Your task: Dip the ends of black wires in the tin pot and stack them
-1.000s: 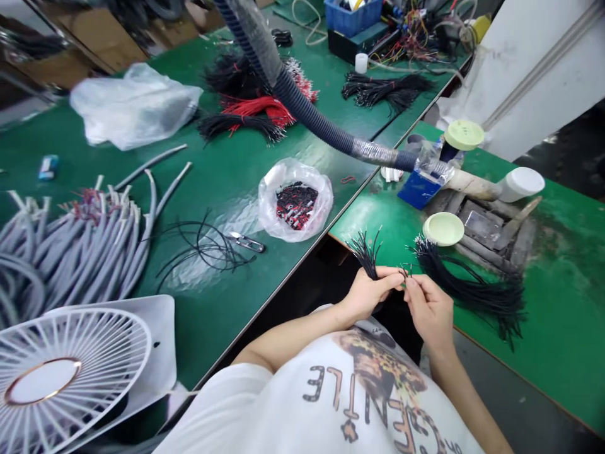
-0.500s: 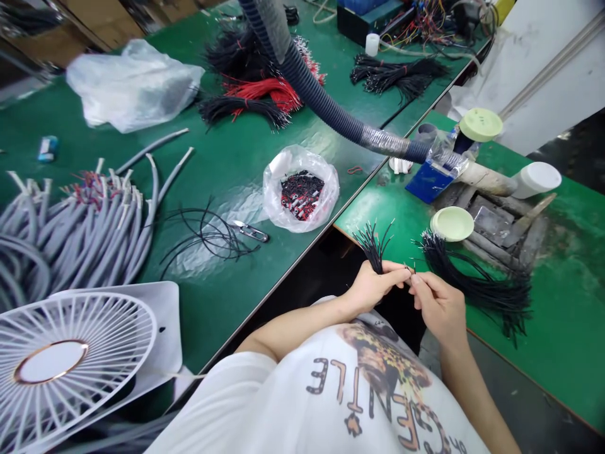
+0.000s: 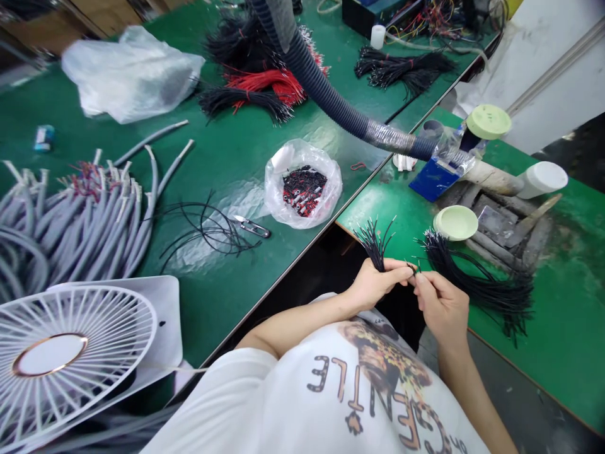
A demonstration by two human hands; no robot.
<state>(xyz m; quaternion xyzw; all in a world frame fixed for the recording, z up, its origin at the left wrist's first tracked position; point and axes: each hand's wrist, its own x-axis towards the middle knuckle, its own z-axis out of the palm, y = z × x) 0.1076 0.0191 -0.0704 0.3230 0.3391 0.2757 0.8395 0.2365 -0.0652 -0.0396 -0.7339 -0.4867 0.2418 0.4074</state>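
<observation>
My left hand (image 3: 375,284) is closed around a small bundle of thin black wires (image 3: 375,243) whose stripped ends fan upward. My right hand (image 3: 439,306) pinches the tip of one black wire right beside the left thumb, fingers pressed together. Both hands hover over the gap between two green tables, near my lap. A larger sheaf of black wires (image 3: 477,284) lies on the right table (image 3: 558,328) just past my right hand. A pale green dish (image 3: 456,222) sits above that sheaf.
A clear bag of red and black parts (image 3: 302,186), small snips (image 3: 253,227) and loose black wires (image 3: 203,230) lie on the left table (image 3: 227,157). Grey cables (image 3: 70,221), a white fan (image 3: 70,353), a corrugated hose (image 3: 331,94) and red and black wire piles (image 3: 255,88) surround them.
The view has tilted slightly, so everything sits a little lower and to the right. My hands stay together on the wires with only small finger movement.
</observation>
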